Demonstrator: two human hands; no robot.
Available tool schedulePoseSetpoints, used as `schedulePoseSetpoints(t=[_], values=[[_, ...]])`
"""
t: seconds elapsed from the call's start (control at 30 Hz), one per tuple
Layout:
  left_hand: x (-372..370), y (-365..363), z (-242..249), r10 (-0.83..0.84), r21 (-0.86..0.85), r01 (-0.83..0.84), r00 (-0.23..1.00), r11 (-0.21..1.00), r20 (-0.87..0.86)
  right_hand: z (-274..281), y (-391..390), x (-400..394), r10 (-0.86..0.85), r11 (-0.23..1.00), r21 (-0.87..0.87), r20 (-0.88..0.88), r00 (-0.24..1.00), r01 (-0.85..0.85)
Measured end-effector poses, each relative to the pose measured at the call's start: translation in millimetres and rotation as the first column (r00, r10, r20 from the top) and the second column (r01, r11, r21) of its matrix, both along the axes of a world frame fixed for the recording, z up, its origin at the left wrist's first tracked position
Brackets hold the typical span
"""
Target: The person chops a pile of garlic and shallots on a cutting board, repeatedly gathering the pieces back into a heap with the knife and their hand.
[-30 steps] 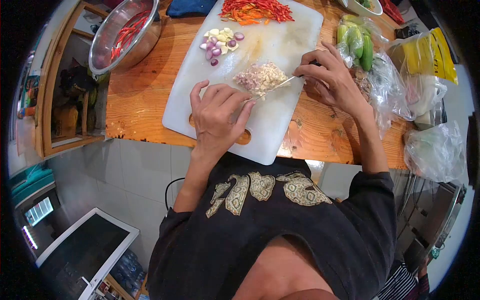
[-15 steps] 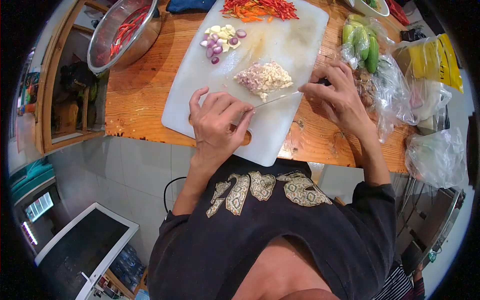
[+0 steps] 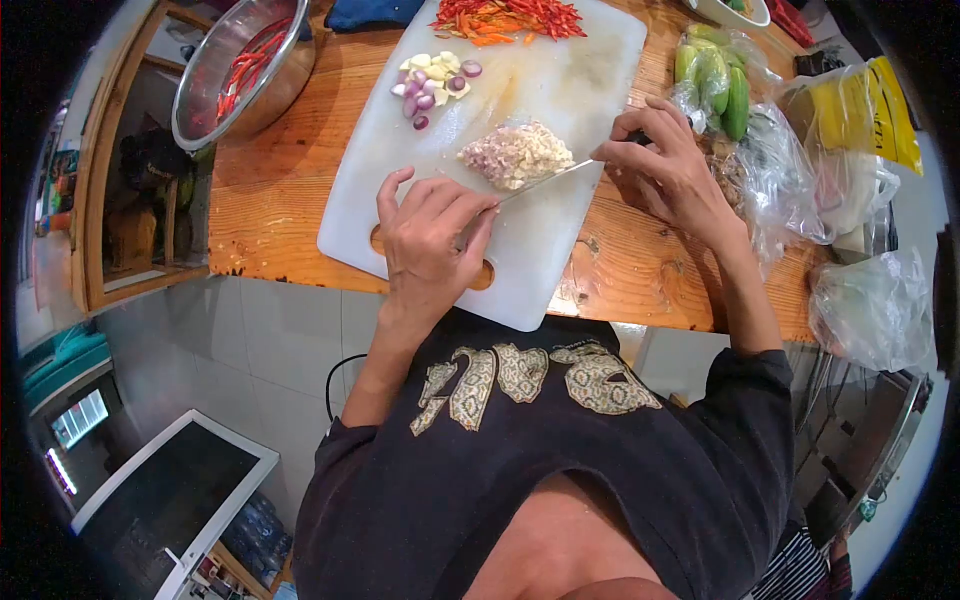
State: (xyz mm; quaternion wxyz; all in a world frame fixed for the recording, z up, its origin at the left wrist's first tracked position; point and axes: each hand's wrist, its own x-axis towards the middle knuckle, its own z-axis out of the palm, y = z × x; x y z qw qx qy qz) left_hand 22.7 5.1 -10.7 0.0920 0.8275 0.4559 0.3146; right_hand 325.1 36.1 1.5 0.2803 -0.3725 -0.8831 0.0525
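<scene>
A white cutting board (image 3: 540, 270) lies on the wooden table. My right hand (image 3: 665, 170) grips a knife (image 3: 550, 180) by its handle, and my left hand (image 3: 432, 228) pinches the blade near its tip. The blade lies along the lower edge of a pile of finely chopped pale and pinkish pieces (image 3: 515, 153). Farther up at the left of the board are peeled garlic cloves and small shallots (image 3: 430, 85). Cut red and orange chilies (image 3: 510, 18) form a heap at the far end.
A metal bowl (image 3: 290, 75) with red chilies stands at the table's left. To the right are bagged green vegetables (image 3: 735, 100), clear plastic bags (image 3: 785, 180), a yellow bag (image 3: 870, 118) and part of a white bowl (image 3: 745, 12).
The blade now rests against the near side of the chopped pile instead of a little below it. The whole view has shifted slightly.
</scene>
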Motion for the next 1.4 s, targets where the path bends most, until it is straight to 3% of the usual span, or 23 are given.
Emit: schedulePoseSetpoints(t=[0.27,0.67,0.87,1.17,1.4], values=[[-1,-5,3,0.061,0.093,-0.058,0.998,0.994,-0.034,-4,3,-4,-0.008,1.000,0.003,-0.010,1.000,0.008],[-3,6,-6,0.037,0.055,-0.034,0.997,0.998,-0.066,-15,-7,-12,-0.074,0.997,0.012,-0.030,0.997,0.075],[-2,6,6,0.091,0.143,-0.083,0.995,0.986,-0.050,-13,-12,-15,-0.088,0.996,0.008,-0.091,0.992,0.090],[-10,13,-6,0.021,0.087,-0.019,0.999,0.996,-0.028,-15,-18,-20,-0.123,0.992,-0.049,-0.080,0.989,0.120],[-21,5,3,-0.003,0.050,0.008,0.994,0.999,-0.106,-15,-29,-28,-0.140,0.990,-0.015,-0.051,0.989,0.140]])
